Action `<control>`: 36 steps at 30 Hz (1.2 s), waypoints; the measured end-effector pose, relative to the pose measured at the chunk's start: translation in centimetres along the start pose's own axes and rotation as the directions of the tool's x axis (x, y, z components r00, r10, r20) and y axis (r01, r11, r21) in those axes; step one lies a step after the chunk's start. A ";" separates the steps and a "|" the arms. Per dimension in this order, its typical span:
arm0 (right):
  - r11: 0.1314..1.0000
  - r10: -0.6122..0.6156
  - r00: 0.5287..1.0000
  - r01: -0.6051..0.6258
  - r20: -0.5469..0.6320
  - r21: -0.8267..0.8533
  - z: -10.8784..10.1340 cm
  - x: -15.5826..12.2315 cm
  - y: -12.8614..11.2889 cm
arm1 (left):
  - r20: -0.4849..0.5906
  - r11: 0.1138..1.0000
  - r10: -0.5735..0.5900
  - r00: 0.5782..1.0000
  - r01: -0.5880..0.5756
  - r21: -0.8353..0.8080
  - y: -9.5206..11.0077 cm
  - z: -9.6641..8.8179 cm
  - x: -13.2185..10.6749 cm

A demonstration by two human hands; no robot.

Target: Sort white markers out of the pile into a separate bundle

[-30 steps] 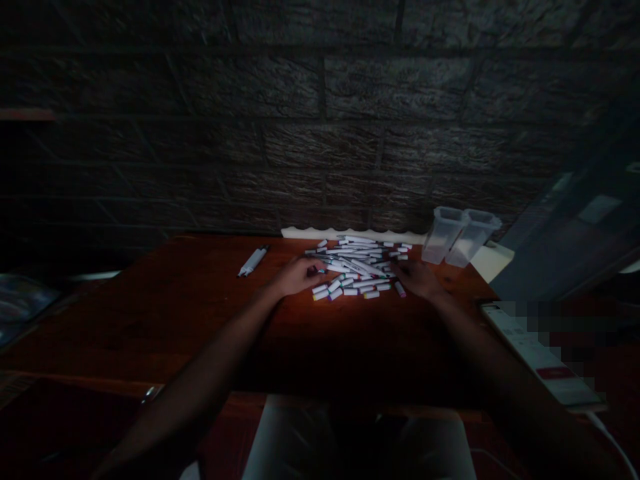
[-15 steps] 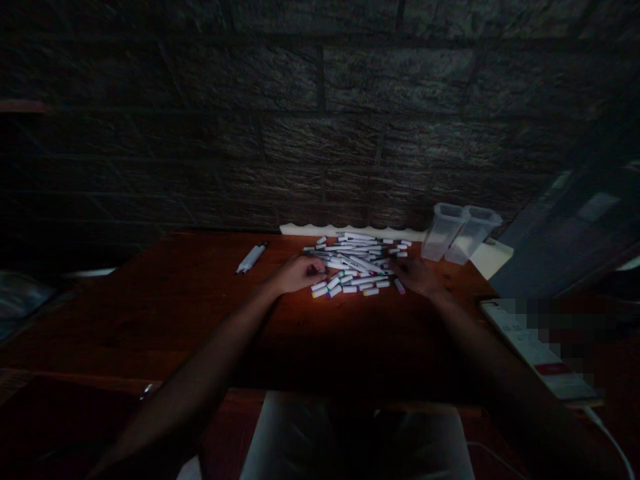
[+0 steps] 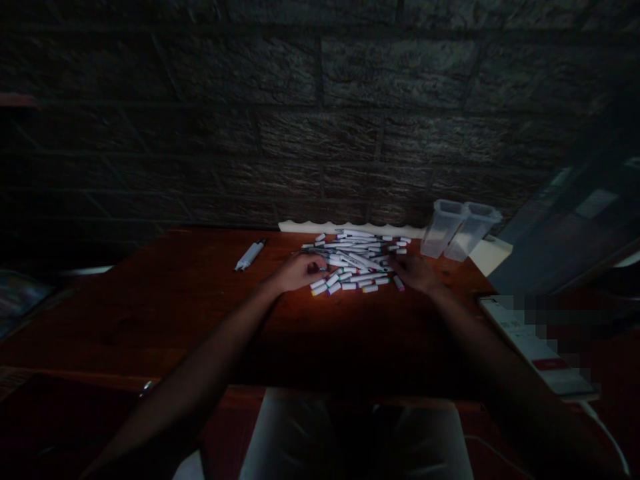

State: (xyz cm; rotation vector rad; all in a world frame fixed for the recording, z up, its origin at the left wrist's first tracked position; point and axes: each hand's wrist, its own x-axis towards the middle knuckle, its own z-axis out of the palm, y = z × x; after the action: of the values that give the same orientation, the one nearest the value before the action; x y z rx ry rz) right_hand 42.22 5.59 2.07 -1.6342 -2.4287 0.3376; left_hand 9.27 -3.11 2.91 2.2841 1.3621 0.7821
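Note:
A loose heap of white markers [image 3: 357,257] lies on the wooden table, with short white caps [image 3: 349,286] in several end colours along its near edge. My left hand [image 3: 300,272] rests at the heap's left side, fingers curled and thumb close to the index finger. A small teal spot shows by its fingertips; what they hold is not clear. On the heap's right side, my right hand [image 3: 416,273] has its fingers bent in against the marker ends. Shadow hides what is between them. Apart from the heap, a few markers [image 3: 250,255] lie side by side to the left.
Two clear plastic containers [image 3: 447,230] stand at the back right. A pale wavy-edged strip [image 3: 350,228] runs behind the heap, against the stone wall [image 3: 320,133]. A white flat box-like object [image 3: 540,347] with a cable sits at the table's right edge. The light is dim.
Both hands stay almost where they were at the heap's sides. The whole view has shifted slightly; no marker has plainly moved.

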 end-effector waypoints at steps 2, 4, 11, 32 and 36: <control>1.000 0.003 1.000 -0.003 0.004 -0.007 0.0 0.0 0.0 | -0.004 0.999 -0.024 1.000 0.023 -0.047 0.1 0.2 0.0; 1.000 0.008 1.000 -0.008 0.005 -0.012 -0.1 0.0 0.0 | -0.012 0.989 -0.057 0.998 0.055 -0.134 0.1 0.4 0.1; 1.000 0.015 1.000 -0.015 0.011 0.003 0.0 0.0 0.0 | -0.027 0.941 -0.080 0.996 0.067 -0.331 0.0 0.9 0.3; 1.000 0.009 1.000 -0.009 0.007 0.001 0.0 -0.1 0.1 | 0.079 0.880 -0.073 0.994 0.102 -0.464 0.6 0.8 0.2; 1.000 0.004 1.000 -0.004 0.007 0.012 0.0 -0.1 0.1 | 0.147 0.863 -0.060 0.987 0.125 -0.489 0.7 0.4 0.0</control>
State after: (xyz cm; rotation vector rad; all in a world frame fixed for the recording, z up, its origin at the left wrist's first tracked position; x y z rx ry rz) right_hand 42.30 5.54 2.06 -1.6360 -2.4238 0.3582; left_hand 9.97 -3.41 2.99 1.8154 1.0511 0.8265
